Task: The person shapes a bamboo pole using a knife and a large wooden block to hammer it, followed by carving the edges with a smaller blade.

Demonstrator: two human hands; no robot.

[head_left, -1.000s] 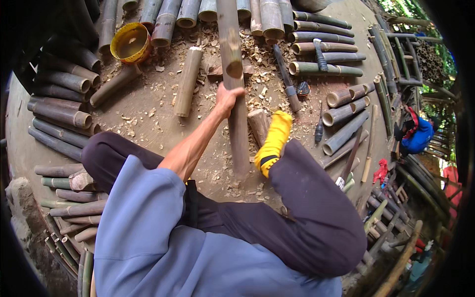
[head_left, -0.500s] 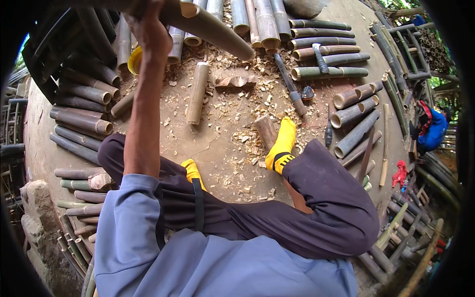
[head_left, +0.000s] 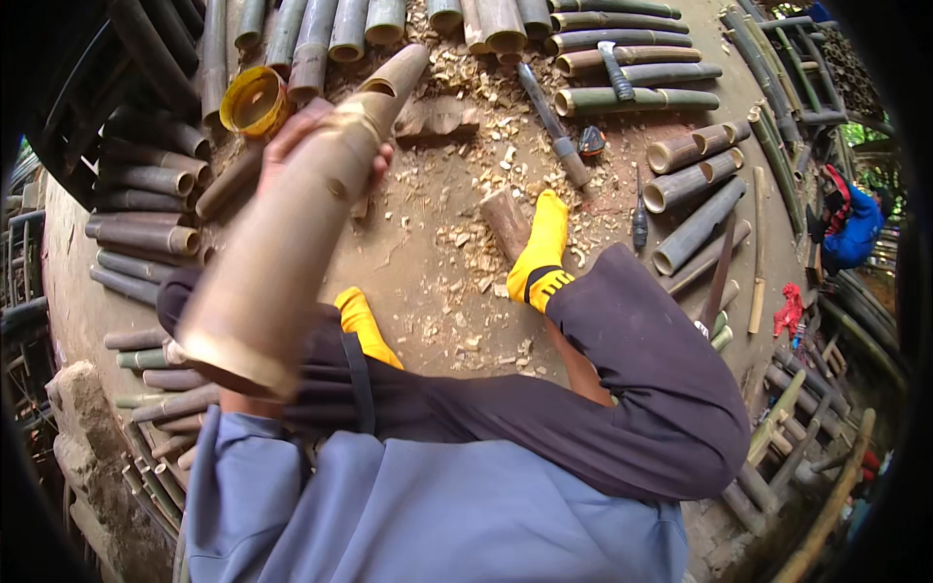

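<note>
My left hand (head_left: pixel 293 134) is wrapped round a thick bamboo tube (head_left: pixel 277 248), with fingertips showing at its right side. Held aslant above my left leg, the tube has its wide pale end toward me and its narrower end away, with a notch near the far end and a small hole along its side. The near end is blurred. Just beyond the hand sits a yellow bowl (head_left: pixel 255 102). Behind the tube, a bamboo piece (head_left: pixel 362 206) on the ground is mostly hidden. A rough wood chunk (head_left: pixel 437 118) lies right of the tube's far end. My right hand is out of view.
Bamboo tubes (head_left: pixel 637 101) lie in rows left, ahead and right. A hammer-like tool (head_left: pixel 614 73) rests on them. A dark long-handled tool (head_left: pixel 554 126) and a thin black-handled tool (head_left: pixel 640 222) lie on the ground. Wood chips (head_left: pixel 471 238) surround a short log (head_left: pixel 505 223) by my yellow-socked foot.
My left hand has brought the bamboo tube from the top edge down toward my body, its wide end now near me. The yellow bowl shows more fully; the bamboo piece on the ground is now mostly covered.
</note>
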